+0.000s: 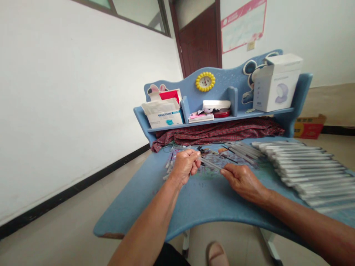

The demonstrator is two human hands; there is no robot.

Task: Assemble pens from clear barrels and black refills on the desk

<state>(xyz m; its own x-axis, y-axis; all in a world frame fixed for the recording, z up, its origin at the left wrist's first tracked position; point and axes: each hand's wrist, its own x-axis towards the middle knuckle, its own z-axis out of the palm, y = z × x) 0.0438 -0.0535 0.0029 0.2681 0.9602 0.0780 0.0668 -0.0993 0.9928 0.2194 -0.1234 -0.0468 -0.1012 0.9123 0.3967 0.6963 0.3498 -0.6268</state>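
Both hands grip a thin, clear pen barrel (pixel 210 164) above the blue desk (pixel 210 203). At its far left end, my left hand (pixel 186 165) is closed in a pinch. My right hand (pixel 242 181) holds the lower right end between thumb and fingers. Just beyond the hands lie loose clear pen tubes (pixel 242 151), thin dark rods (pixel 229 159) and a cluster of small black pieces (pixel 203 150). To the right, a large stack of pens (pixel 307 166) with clear barrels lies in rows, partly blurred.
A raised blue shelf at the back holds a white box (pixel 277 83), a carton of papers (pixel 163 114) and a red round tin (pixel 222 113). Red checked cloth (pixel 216 132) lies beneath it. A white wall (pixel 69 92) runs along the left. A red-yellow carton (pixel 309 127) stands behind right.
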